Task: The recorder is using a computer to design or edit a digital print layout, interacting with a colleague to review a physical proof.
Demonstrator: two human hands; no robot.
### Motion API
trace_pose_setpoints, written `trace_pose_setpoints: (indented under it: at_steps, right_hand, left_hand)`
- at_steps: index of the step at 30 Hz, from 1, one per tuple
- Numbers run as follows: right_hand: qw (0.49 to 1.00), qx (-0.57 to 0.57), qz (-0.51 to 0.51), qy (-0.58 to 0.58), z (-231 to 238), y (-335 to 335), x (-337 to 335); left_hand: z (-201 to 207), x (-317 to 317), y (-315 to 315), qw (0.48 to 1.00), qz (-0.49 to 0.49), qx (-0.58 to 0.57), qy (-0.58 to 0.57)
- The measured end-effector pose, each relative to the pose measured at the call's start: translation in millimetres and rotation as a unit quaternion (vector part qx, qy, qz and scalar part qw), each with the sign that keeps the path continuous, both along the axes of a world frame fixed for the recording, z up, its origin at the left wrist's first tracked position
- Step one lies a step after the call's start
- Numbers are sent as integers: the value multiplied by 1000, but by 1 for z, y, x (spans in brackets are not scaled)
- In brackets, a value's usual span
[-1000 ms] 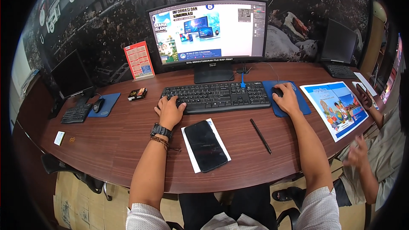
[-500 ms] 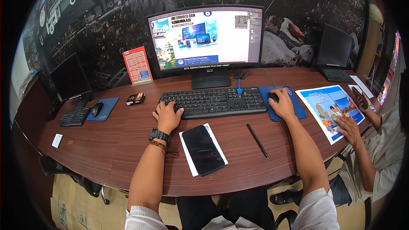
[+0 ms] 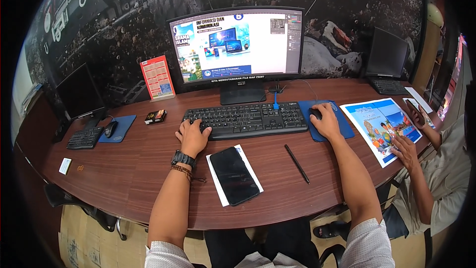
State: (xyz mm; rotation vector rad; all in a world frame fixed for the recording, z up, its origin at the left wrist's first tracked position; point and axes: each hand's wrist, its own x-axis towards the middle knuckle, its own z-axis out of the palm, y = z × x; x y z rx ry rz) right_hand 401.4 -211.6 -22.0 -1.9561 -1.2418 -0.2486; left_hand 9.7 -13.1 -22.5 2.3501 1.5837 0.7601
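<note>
At the left end of a black keyboard (image 3: 245,120), my left hand (image 3: 194,137) rests with fingers spread over the keys and gripping nothing. My right hand (image 3: 327,124) is curled over a black computer mouse (image 3: 315,113), mostly hidden under the fingers, on a blue mouse pad (image 3: 343,120). Behind the keyboard a monitor (image 3: 270,52) shows a page layout with pictures of computers. Between my forearms, a dark-screened phone (image 3: 234,176) lies on a white sheet (image 3: 216,182). A black pen-like stick (image 3: 297,164) lies to its right.
To my right, another person's hand (image 3: 405,151) touches a colourful printed sheet (image 3: 369,131); their other hand holds a phone (image 3: 412,111). A red desk calendar (image 3: 158,78) and small dark box (image 3: 155,116) stand left of the monitor. Further screens (image 3: 79,92) with keyboards flank the desk.
The whole view has shifted slightly, so things sit a little further left. Both my hands keep their places on the keyboard and mouse.
</note>
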Motion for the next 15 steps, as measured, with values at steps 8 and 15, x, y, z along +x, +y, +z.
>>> trace_pose_setpoints:
  at_steps: [8, 15]
  right_hand:
    - [998, 4, -5, -64, -6, -24, 33]
    - [1000, 10, 4, -2, -4, 7, 1]
  left_hand:
    - [0, 31, 0, 996, -47, 77, 28]
    - [2, -12, 16, 998, -5, 41, 47]
